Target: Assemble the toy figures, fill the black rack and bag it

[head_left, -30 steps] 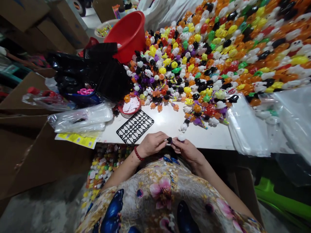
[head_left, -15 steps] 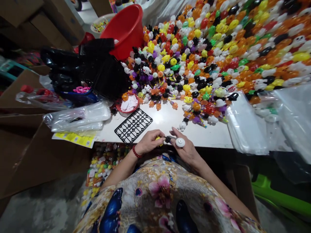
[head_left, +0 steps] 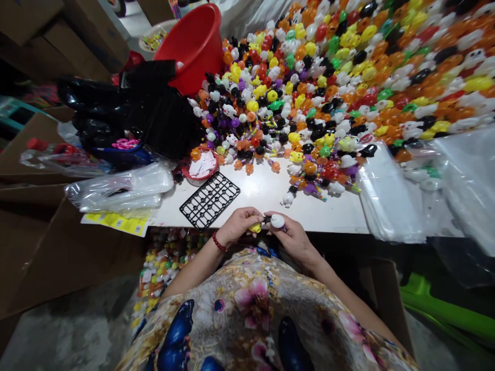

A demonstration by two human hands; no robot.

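My left hand (head_left: 236, 226), with a red bead bracelet at the wrist, is closed on a small yellow plastic figure (head_left: 255, 227). My right hand (head_left: 296, 241) grips a white rounded plastic figure (head_left: 277, 221) between thumb and fingers. Between the two sets of fingertips shows a small black spiky piece (head_left: 266, 219); whether it is joined to either figure I cannot tell. Both hands are close together at the table's front edge, above my lap. A black plastic grid (head_left: 210, 200) lies flat just beyond my left hand.
A large heap of colourful small plastic figures (head_left: 309, 98) covers the back and right of the white table (head_left: 255, 190). A red tub (head_left: 193, 49), a small basket of paper slips (head_left: 201, 165) and clear bags (head_left: 390, 196) stand around. A green stool (head_left: 444, 309) is at lower right.
My right hand's fingers have closed in toward my left hand. The white figure has tipped and shifted left, and more of the yellow figure shows.
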